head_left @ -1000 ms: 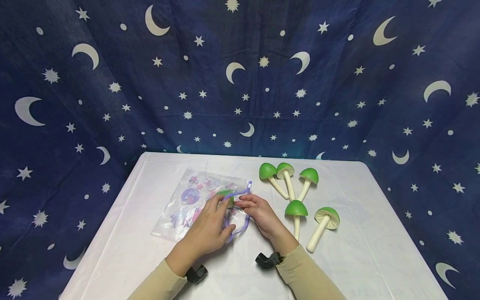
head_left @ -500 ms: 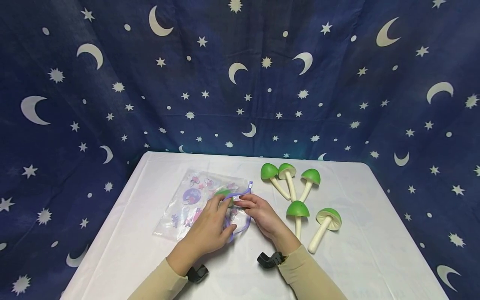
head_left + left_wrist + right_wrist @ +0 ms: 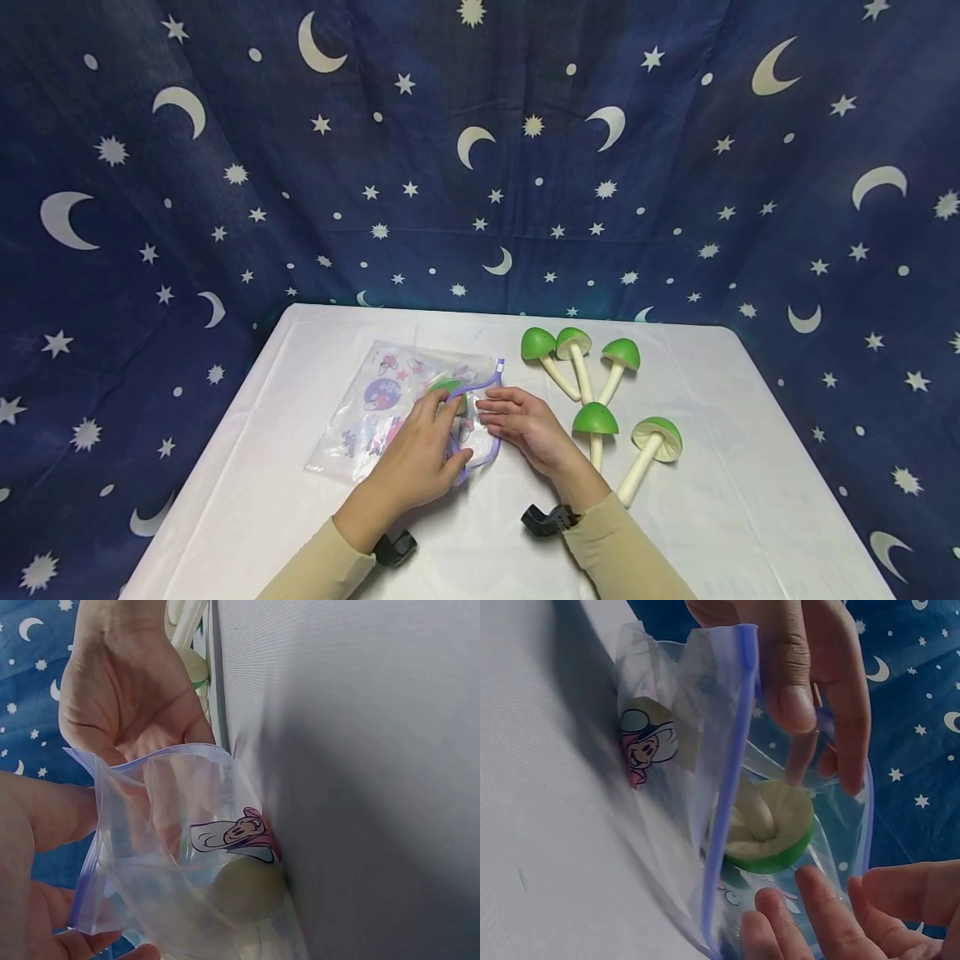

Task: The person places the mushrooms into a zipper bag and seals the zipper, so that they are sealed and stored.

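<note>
Left hand [image 3: 416, 454] touches one bag [image 3: 390, 404], right hand [image 3: 534, 432] beside it, grips apart. Five mushrooms [image 3: 594, 419] lie outside, another mushroom [image 3: 785, 814] inside.

Beyond the fingers [image 3: 501, 406] hangs a dark blue cloth [image 3: 435, 158], printed with pale crescent moons [image 3: 307, 47], stars [image 3: 405, 84], sunbursts [image 3: 533, 126] and dots [image 3: 377, 117], and it carries on down past them to left and right. Beneath the fingers I see a table under a white cover [image 3: 750, 467], faintly creased, its rounded far corners well beyond them. A soft grey shadow [image 3: 441, 502] lies just below the fingers.
</note>
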Tool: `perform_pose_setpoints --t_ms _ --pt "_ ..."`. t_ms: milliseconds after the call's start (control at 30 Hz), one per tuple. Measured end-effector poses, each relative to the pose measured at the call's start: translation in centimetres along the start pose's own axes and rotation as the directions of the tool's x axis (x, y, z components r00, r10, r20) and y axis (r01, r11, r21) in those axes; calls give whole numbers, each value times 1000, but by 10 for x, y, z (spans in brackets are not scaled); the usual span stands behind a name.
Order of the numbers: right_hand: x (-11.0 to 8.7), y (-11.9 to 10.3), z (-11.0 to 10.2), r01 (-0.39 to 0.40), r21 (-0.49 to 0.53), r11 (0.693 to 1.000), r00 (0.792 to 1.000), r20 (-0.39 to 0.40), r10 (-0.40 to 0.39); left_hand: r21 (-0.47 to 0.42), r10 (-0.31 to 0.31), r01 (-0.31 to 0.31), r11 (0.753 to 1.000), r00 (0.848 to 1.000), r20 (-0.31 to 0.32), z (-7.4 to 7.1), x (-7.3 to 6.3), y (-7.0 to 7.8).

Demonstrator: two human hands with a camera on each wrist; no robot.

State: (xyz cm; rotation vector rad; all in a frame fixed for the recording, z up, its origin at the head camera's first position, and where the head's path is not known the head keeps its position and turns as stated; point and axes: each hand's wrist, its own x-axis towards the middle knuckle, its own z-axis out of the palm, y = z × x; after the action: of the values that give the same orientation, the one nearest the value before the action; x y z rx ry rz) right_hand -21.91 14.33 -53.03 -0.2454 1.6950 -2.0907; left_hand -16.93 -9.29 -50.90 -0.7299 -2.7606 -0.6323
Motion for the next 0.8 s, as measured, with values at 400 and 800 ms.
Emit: perform_pose_setpoints --t_ms 400,800 --pt "-12 -16 -7 13 3 1000 1000 -27 -13 -14 -6 6 1000 1000 1 0 0 0" --pt "-27 -36 -12 100 -58 993 995 -12 -101 -25 3 -3 1000 1000 -9 1 0 -1"
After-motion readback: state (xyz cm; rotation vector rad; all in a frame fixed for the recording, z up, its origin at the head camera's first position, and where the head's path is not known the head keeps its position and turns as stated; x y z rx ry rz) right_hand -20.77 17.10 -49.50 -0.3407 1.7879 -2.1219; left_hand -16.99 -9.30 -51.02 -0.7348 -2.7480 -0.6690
